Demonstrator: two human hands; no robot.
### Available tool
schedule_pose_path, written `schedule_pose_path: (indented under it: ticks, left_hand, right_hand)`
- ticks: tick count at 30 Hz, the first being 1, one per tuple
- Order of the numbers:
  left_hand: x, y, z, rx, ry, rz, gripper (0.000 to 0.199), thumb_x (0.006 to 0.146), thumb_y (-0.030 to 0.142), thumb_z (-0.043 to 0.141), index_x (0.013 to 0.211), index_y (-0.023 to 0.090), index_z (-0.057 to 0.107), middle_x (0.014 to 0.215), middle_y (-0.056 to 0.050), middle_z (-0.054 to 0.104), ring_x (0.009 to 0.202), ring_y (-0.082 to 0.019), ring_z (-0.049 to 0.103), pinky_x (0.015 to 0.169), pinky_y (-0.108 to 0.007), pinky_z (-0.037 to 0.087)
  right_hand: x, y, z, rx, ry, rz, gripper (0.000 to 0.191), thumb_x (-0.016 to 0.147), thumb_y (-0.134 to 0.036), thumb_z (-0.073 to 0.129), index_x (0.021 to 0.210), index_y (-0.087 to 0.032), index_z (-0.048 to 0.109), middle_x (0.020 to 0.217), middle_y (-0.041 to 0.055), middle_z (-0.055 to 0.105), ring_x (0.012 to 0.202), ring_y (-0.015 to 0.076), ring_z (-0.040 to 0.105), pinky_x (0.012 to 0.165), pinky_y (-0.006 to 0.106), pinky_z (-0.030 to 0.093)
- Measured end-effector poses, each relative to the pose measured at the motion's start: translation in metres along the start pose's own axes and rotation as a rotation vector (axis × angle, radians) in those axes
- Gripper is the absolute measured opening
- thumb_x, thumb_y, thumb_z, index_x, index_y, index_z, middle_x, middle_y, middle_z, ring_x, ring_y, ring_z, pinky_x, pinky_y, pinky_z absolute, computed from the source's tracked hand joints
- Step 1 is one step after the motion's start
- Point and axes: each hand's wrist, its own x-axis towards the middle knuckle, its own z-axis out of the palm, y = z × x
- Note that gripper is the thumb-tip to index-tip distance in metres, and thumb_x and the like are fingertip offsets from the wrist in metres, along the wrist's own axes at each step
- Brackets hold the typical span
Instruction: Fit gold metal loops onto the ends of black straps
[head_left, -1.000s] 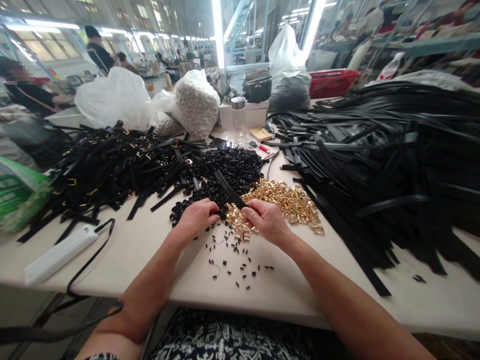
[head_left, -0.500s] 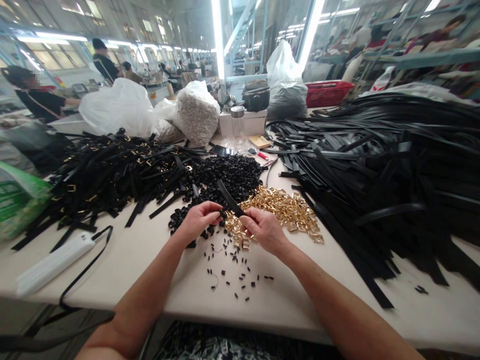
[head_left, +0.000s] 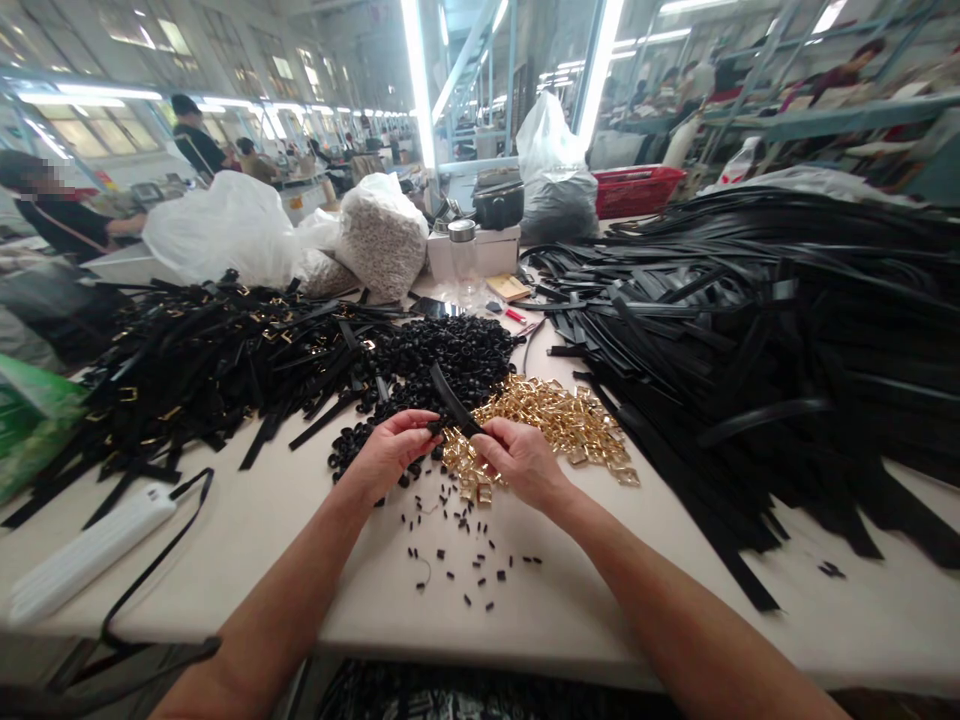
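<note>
1. On the near side of the fingers, small black bits (head_left: 501, 575) lie scattered over the pale worktop (head_left: 375, 610).
2. Well to the left of the fingers rests a white power strip (head_left: 94, 550) with a black cord.
3. The right hand (head_left: 525, 462) has its thumb and fingers clamped on the lower end of a black strap (head_left: 452, 402), which slants up and away to the left.
4. The left hand (head_left: 394, 448) is just beside it, thumb and forefinger tips nearly meeting at something small and dark; whether they grip it, I cannot tell.
5. Gold buckles (head_left: 559, 415) lie heaped just beyond and right of the right fingers.
6. Beyond the left fingers spreads a pile of black loops (head_left: 450, 345).
7. Farther left are straps with buckles (head_left: 202, 365); well to the right, a large heap of long black straps (head_left: 675, 370).
8. Farthest beyond the fingers stand a lidded clear jar (head_left: 463, 255), filled plastic bags (head_left: 384, 240) and a red basket (head_left: 637, 192).
</note>
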Motion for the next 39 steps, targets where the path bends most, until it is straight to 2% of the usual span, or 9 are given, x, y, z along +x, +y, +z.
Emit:
schedule_pose_path:
  ticks: [3,9,14,19,24,29,32,36,39]
  left_hand:
    - [-0.001,-0.002,0.002,0.013,-0.014,-0.024,0.027,0.063,0.022,0.080,0.086,0.014,0.069,0.085,-0.005,0.073,0.073,-0.013,0.069,0.068,-0.021,0.055]
    - [0.000,-0.005,0.002,-0.042,-0.024,-0.036,0.025,0.063,0.022,0.081,0.076,0.014,0.062,0.084,-0.004,0.073,0.075,-0.013,0.070,0.069,-0.021,0.055]
    - [0.001,-0.004,0.002,-0.115,0.007,-0.065,0.020,0.068,0.024,0.077,0.074,0.014,0.060,0.086,-0.006,0.073,0.074,-0.013,0.070,0.062,-0.019,0.055]
    - [-0.001,-0.006,0.003,0.004,0.011,0.000,0.025,0.066,0.031,0.080,0.078,0.014,0.066,0.090,-0.005,0.072,0.077,-0.013,0.069,0.064,-0.019,0.054]
    - [-0.005,-0.006,0.006,0.083,-0.060,0.019,0.033,0.067,0.038,0.080,0.087,0.015,0.071,0.094,-0.007,0.073,0.082,-0.016,0.068,0.070,-0.024,0.055]
    - [-0.008,-0.005,0.009,0.022,-0.100,-0.027,0.035,0.066,0.042,0.080,0.081,0.012,0.072,0.084,-0.008,0.073,0.069,-0.013,0.066,0.065,-0.024,0.055]
    - [-0.009,-0.006,0.011,-0.016,-0.084,-0.039,0.033,0.062,0.038,0.083,0.077,0.012,0.070,0.083,-0.007,0.072,0.066,-0.012,0.065,0.063,-0.022,0.055]
    - [-0.011,-0.008,0.015,-0.030,-0.058,-0.005,0.029,0.060,0.032,0.085,0.071,0.014,0.064,0.076,-0.003,0.071,0.065,-0.012,0.066,0.062,-0.021,0.053]
    - [-0.014,-0.008,0.018,-0.002,-0.042,0.069,0.030,0.062,0.029,0.083,0.084,0.017,0.066,0.078,-0.001,0.070,0.065,-0.011,0.066,0.060,-0.020,0.052]
  right_hand:
    - [0.000,0.000,0.001,-0.028,0.001,-0.007,0.025,0.091,-0.033,0.053,0.071,-0.020,0.060,0.063,-0.0018,0.065,0.053,0.0107,0.057,0.054,0.021,0.040]
    - [0.000,0.001,0.003,-0.036,-0.013,-0.008,0.023,0.091,-0.033,0.053,0.074,-0.019,0.061,0.065,-0.0011,0.066,0.054,0.0109,0.058,0.053,0.021,0.040]
    - [0.000,0.001,0.003,-0.038,-0.005,0.004,0.024,0.091,-0.033,0.054,0.073,-0.019,0.060,0.065,-0.0010,0.066,0.054,0.0110,0.059,0.053,0.021,0.040]
    - [-0.001,-0.003,0.002,0.020,-0.011,0.014,0.025,0.092,-0.030,0.052,0.071,-0.019,0.057,0.064,-0.0013,0.067,0.052,0.0110,0.061,0.053,0.021,0.042]
    - [-0.001,-0.002,0.002,0.021,-0.008,0.010,0.023,0.092,-0.031,0.052,0.073,-0.019,0.059,0.065,-0.0007,0.067,0.053,0.0110,0.060,0.053,0.021,0.043]
    - [-0.001,-0.002,0.002,0.011,0.006,0.005,0.023,0.091,-0.031,0.052,0.073,-0.019,0.060,0.065,-0.0006,0.067,0.054,0.0110,0.060,0.053,0.021,0.043]
    - [-0.002,-0.003,0.003,0.073,0.001,0.027,0.021,0.090,-0.031,0.053,0.075,-0.019,0.060,0.067,-0.0003,0.067,0.053,0.0110,0.061,0.052,0.021,0.045]
    - [-0.002,-0.004,0.005,0.273,-0.047,0.101,0.022,0.089,-0.036,0.053,0.080,-0.018,0.061,0.067,0.0004,0.067,0.050,0.0113,0.062,0.049,0.021,0.047]
    - [-0.002,-0.004,0.007,0.379,-0.065,0.143,0.024,0.087,-0.038,0.055,0.082,-0.017,0.062,0.066,0.0008,0.067,0.049,0.0107,0.060,0.047,0.021,0.048]
